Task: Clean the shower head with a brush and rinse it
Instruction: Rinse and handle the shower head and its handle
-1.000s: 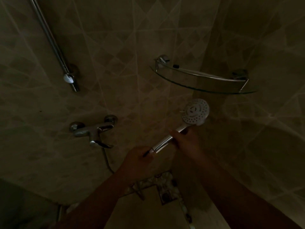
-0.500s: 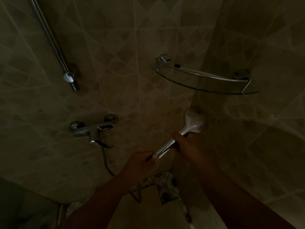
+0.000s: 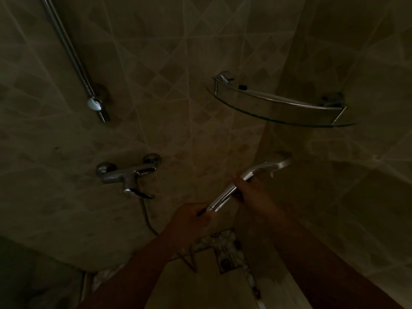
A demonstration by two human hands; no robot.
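Head view looked down into a dim shower corner, where patterned beige wall tiles (image 3: 178, 63) filled nearly everything. Two bare forearms rose from the bottom edge toward the middle. A chrome riser rail (image 3: 69, 47) ran slantwise down the upper left wall and ended at a pale bracket. A curved glass corner shelf (image 3: 278, 112) with a chrome guard rail was fixed across the corner at upper right; one small dark item sat near its left end, too small to identify. The mixer tap (image 3: 129, 175) was mounted on the left wall below the rail, its lever pointing down and to the right, and a hose (image 3: 145, 215) dropped from beneath it toward the floor. At the bottom centre, a strip of pebble mosaic edged the floor around a square drain (image 3: 226, 262).

The shower head (image 3: 265, 168) was held in the air in front of the corner, below the shelf and to the right of the tap, its chrome handle slanting up and to the right. It was seen edge-on, so the spray face did not show. The right hand (image 3: 254, 195) was wrapped around the middle of the handle. The left hand (image 3: 191, 221) was closed on the handle's lower end, where the hose joined it. Darkness hid the finer detail of the fingers.
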